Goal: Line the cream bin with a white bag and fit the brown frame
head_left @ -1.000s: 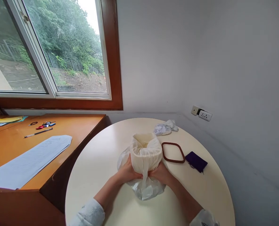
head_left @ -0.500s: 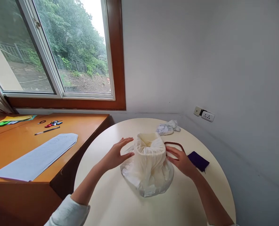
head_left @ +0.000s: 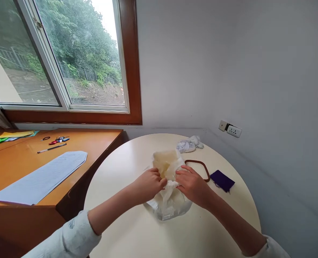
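Handling the white bag-lined bin (head_left: pixel 173 202), you are working both hands at its near rim.
Your left hand (head_left: pixel 149 183) is pinching the lined rim, thumb against closed fingers; your right hand (head_left: pixel 192 183) is touching its right side, fingers half bent, grip unclear. The bin is standing on the round table (head_left: pixel 124 161); a brown frame (head_left: pixel 195 161) is lying just beyond your right hand, a purple cloth (head_left: pixel 222 181) beside it.

I'm seeing a pale, faintly bluish-white left sleeve (head_left: pixel 77 236), creasing in soft folds and carrying a small grey, scribble-like mark (head_left: pixel 72 223) near its edge. The right sleeve (head_left: pixel 273 249), similarly pale, is only partly showing. Beyond both, the forearms (head_left: pixel 110 211), left hand (head_left: pixel 149 184) and right hand (head_left: pixel 193 184) are showing bare.
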Demonstrator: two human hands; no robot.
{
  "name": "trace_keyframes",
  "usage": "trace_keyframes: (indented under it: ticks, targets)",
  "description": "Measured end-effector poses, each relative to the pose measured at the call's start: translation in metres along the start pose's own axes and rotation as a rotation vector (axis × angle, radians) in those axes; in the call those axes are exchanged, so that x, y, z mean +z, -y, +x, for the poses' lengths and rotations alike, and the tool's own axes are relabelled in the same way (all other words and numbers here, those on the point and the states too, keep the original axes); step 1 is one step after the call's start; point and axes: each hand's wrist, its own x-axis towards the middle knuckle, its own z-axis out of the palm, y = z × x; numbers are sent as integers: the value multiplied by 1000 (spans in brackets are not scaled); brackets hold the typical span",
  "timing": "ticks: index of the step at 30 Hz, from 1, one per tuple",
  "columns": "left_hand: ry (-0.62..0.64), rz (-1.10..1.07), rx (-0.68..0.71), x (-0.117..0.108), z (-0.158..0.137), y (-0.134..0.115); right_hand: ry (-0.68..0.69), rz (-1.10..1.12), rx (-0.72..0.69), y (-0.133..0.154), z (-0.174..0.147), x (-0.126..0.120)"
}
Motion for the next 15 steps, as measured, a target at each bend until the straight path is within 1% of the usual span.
trace_keyframes:
  ticks: [3,5,6,8,9,11,12,13,14,15]
  targets:
    - [-52,128,50,6,-4,-10,47,-144,-39,4,-9,12]
    - [-60,210,79,12,-5,-14,138,-150,-45,7,-10,11]
    - [-56,237,89,15,-6,-15,188,-108,-38,9,-8,6]
    - [-45,257,99,19,-7,-16,264,47,9,12,0,-7]
    - [-43,255,99,21,-7,-16,279,141,47,13,5,-15]
    - [-46,252,97,23,-7,-14,264,276,145,13,19,-28]
    - [-49,253,96,23,-6,-14,260,297,187,12,27,-32]
    - [-52,257,96,24,-6,-13,287,282,218,10,35,-33]
    - [-55,259,98,24,-6,-12,338,239,234,9,43,-31]
    - [-58,258,100,24,-6,-12,424,167,237,7,50,-27]
